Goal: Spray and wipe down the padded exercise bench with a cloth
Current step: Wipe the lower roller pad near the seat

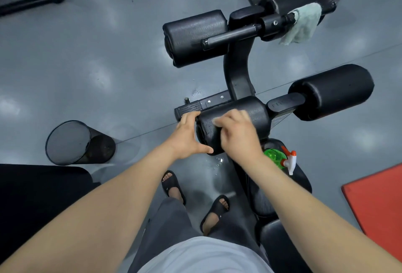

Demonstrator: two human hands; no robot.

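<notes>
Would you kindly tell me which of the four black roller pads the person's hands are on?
The near-left roller pad: the left hand grips its end and the right hand lies on top. No hand touches the others.

Right hand [236, 135] motion-blurred, anything between its fingers and roller pad [250, 109] hidden; spray bottle [274, 157] partly behind the wrist.

A: What sits left of the left hand [189, 135]?
B: Black wire-mesh wastebasket [71, 142], well apart, on glossy grey floor [87, 66].
A: Right hand [237, 140] side?
B: Flat red mat [378, 203], well right and below it. Black slide sandals [170, 182] below both hands, near small water droplets [218, 162].
</notes>
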